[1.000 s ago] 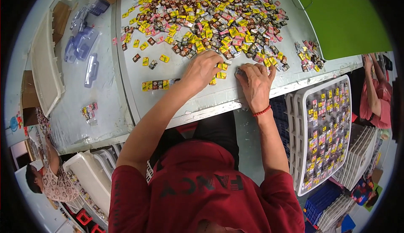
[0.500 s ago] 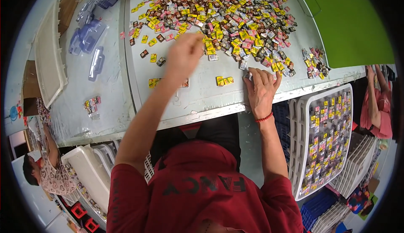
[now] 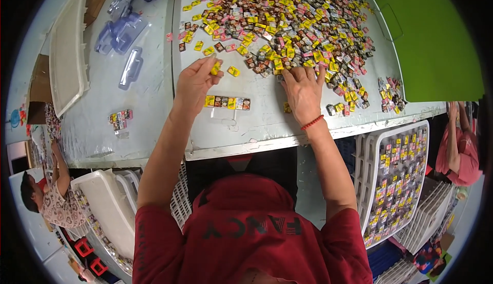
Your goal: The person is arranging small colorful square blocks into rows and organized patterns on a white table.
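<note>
A big heap of small square packets [image 3: 287, 22], yellow, pink, brown and black, covers the far part of the pale worktable [image 3: 241, 130]. My left hand [image 3: 197, 81] hovers over the table and pinches one yellow packet [image 3: 215, 68] between its fingertips. Just below that hand lies a short row of packets [image 3: 227, 102] set side by side. My right hand [image 3: 303, 91], a red band on its wrist, rests flat with fingers spread on the near edge of the heap.
A white slotted tray [image 3: 393, 178] partly filled with packets stands at lower right beside stacked trays. Clear plastic blister shells [image 3: 123, 32] and a white tray [image 3: 64, 53] lie at left. A green board [image 3: 431, 42] is at right. Other people work at both sides.
My left hand has lifted off the packet row, reached toward the heap and come back holding a yellow packet. My right hand stayed spread at the heap's edge. The view shifted.
</note>
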### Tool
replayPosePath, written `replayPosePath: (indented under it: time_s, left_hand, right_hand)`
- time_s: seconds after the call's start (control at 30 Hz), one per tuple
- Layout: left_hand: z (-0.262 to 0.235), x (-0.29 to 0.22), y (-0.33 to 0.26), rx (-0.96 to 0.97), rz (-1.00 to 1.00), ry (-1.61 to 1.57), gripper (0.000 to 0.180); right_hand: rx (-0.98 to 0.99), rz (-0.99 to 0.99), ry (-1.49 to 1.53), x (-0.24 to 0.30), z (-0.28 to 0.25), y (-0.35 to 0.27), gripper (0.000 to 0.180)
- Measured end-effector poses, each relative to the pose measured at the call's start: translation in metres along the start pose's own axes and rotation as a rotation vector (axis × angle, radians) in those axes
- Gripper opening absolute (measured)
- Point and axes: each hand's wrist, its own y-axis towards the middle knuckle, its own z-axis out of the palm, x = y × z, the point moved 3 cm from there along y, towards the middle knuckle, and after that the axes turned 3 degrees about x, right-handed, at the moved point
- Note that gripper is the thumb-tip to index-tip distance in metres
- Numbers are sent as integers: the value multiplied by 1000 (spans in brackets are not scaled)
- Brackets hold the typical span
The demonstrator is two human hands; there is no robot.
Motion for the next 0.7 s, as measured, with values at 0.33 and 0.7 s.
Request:
replayPosePath:
  time_s: [0.33,0.7]
  left_hand:
    - [-46,-2,-39,-39,65,40,27]
    - [-91,6,-57,-38,261,314,20]
  right_hand:
    - [69,125,-38,36,-10,17,25]
    - [193,89,-228,40,18,33,32]
